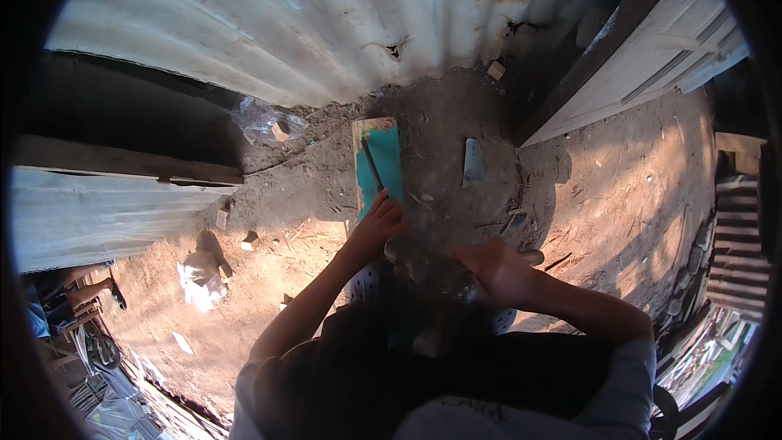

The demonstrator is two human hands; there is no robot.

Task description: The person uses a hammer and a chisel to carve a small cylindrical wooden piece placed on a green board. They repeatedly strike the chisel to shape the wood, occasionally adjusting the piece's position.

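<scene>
My left hand (377, 222) grips a long dark chisel-like tool (373, 165), whose far end lies over the teal-painted board (389, 155) with bare wood along its left and top edges. My right hand (493, 269), closer to my body, is closed on a thick mallet-like tool (532, 257); its head (407, 253) is beside my left wrist, dim and hard to make out. Pale perforated shoes (358, 285) show partly beneath my arms.
Corrugated sheets (269, 16) stand ahead and at left, a pale door-like panel (635, 49) at right. On the dirt lie a small block (495, 70), a pale offcut (472, 161) and crumpled white material (199, 273). A co-worker's arm (90, 293) shows at far left.
</scene>
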